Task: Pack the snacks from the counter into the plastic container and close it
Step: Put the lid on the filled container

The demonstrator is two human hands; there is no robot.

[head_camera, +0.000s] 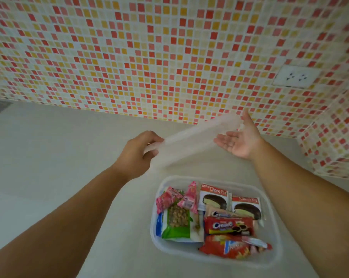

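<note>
A clear plastic container [273, 227] stands on the counter, low and right of centre. It holds several snack packs: two Choco Pie packs [213, 195], red Cream-O packs [227, 225], a green nut bag [177, 221] and pink wrappers [169, 197]. Above and behind it a translucent lid [191, 137] hangs tilted in the air. My left hand [135, 155] pinches the lid's left end. My right hand [239, 139] is palm up with fingers spread, touching the lid's right end from below and behind.
The pale counter [59, 157] runs left and forward. A mosaic tile wall [149, 57] closes the back and the right corner. A white wall socket [295, 77] sits on the wall at the upper right.
</note>
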